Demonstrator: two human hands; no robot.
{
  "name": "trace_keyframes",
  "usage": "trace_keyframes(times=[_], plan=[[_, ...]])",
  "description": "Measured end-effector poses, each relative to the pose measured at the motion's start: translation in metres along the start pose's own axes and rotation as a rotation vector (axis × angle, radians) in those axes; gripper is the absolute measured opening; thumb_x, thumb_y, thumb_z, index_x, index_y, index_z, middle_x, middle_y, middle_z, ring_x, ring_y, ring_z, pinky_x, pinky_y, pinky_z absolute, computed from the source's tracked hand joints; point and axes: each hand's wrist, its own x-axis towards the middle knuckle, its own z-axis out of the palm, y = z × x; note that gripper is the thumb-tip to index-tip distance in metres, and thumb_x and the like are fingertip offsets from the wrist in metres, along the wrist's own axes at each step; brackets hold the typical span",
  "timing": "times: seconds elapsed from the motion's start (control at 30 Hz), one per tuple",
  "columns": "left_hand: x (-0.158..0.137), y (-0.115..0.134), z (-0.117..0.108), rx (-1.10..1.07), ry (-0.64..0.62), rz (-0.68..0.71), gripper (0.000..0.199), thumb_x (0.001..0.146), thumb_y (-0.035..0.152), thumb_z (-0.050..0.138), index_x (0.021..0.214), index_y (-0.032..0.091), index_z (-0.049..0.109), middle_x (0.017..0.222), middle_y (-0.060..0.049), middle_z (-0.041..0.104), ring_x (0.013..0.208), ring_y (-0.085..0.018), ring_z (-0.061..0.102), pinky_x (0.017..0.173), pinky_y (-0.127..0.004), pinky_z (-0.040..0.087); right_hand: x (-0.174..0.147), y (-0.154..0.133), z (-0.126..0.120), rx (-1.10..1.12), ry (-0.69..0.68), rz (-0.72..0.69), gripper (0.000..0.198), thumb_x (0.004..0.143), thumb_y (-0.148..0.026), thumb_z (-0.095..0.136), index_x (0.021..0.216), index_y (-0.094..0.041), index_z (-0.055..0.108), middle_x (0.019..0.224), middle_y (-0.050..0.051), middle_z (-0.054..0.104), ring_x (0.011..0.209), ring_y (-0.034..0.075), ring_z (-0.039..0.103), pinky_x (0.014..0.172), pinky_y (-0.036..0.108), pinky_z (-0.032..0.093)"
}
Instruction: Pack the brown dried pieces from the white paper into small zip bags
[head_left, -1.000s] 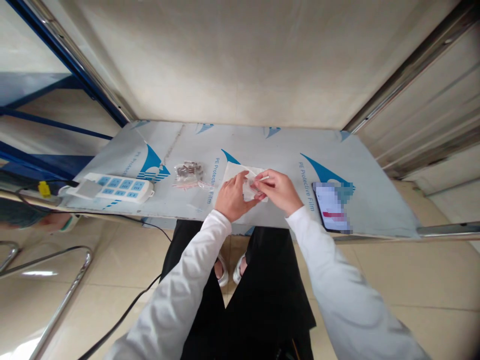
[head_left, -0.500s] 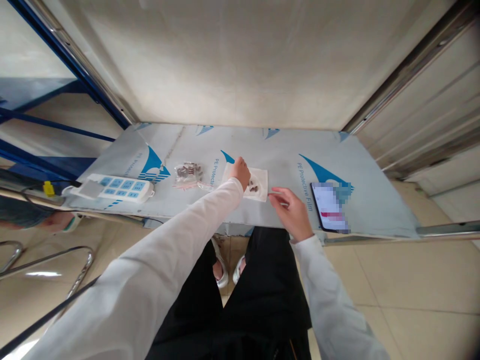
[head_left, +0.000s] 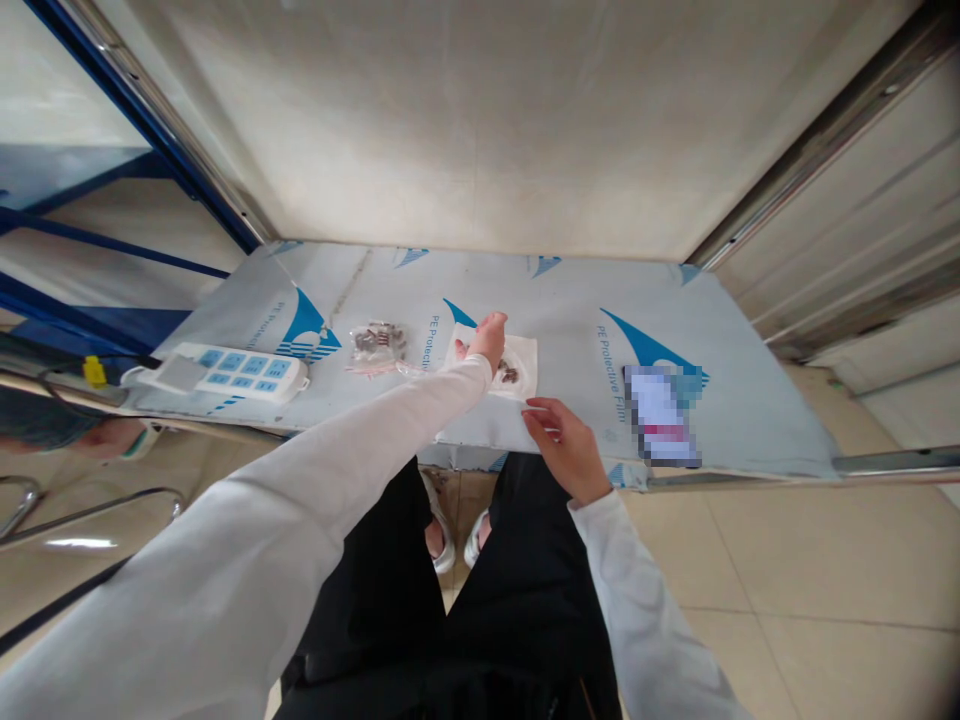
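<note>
A flat white pouch or sheet lies mid-table with several small dark brown pieces on or in it. My left hand is over its left part, fingers curled; what they hold, if anything, is hidden. Just below the sheet's lower right corner is my right hand, its fingers bent loosely and apart, with nothing visible in them. The fingertips are at the sheet's edge; whether they touch it I cannot tell. Left of the sheet rests a clear plastic bag of small brown and metallic-looking pieces.
The table is covered in printed protective film. A white power strip lies at its left, a phone at its right front. A pale panel rises behind. Another person's leg shows at far left.
My right hand has shifted slightly left and down, its fingertips now near the sheet's lower right corner. My left hand has moved slightly right and turned, uncovering more of the sheet's left part.
</note>
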Motion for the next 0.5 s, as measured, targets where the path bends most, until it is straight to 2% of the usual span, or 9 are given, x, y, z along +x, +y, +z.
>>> trace_keyframes(times=[0.17, 0.33, 0.43, 0.5], plan=[[-0.004, 0.008, -0.005, 0.288, -0.069, 0.091, 0.029, 0.078, 0.033, 0.059, 0.102, 0.020, 0.068, 0.102, -0.016, 0.063, 0.115, -0.035, 0.046, 0.092, -0.053, 0.034, -0.003, 0.004, 0.007, -0.024, -0.041, 0.001, 0.029, 0.084, -0.038, 0.053, 0.104, -0.019, 0.063, 0.088, 0.007, 0.074, 0.077, 0.018, 0.070, 0.069, 0.031, 0.054], [-0.015, 0.006, -0.034, 0.501, -0.060, 0.152, 0.028, 0.079, 0.011, 0.053, 0.105, 0.011, 0.061, 0.110, -0.019, 0.060, 0.115, -0.032, 0.046, 0.097, -0.048, 0.030, -0.006, 0.007, 0.005, -0.010, -0.040, 0.010, 0.032, 0.083, -0.042, 0.054, 0.103, -0.019, 0.063, 0.089, 0.008, 0.074, 0.077, 0.020, 0.070, 0.070, 0.032, 0.054], [-0.027, -0.003, -0.047, 0.686, -0.024, 0.148, 0.030, 0.077, 0.011, 0.056, 0.106, 0.007, 0.057, 0.107, -0.019, 0.060, 0.107, -0.032, 0.050, 0.090, -0.045, 0.033, -0.009, 0.011, 0.003, -0.011, -0.032, 0.021, 0.033, 0.083, -0.043, 0.054, 0.103, -0.019, 0.063, 0.090, 0.008, 0.075, 0.078, 0.021, 0.070, 0.071, 0.034, 0.053], [-0.034, -0.008, -0.050, 0.723, -0.024, 0.120, 0.034, 0.076, 0.015, 0.060, 0.108, 0.007, 0.055, 0.105, -0.017, 0.060, 0.103, -0.032, 0.052, 0.087, -0.043, 0.034, -0.012, 0.015, 0.002, -0.011, -0.035, 0.022, 0.032, 0.083, -0.042, 0.055, 0.103, -0.018, 0.063, 0.089, 0.008, 0.074, 0.078, 0.020, 0.070, 0.072, 0.034, 0.053]])
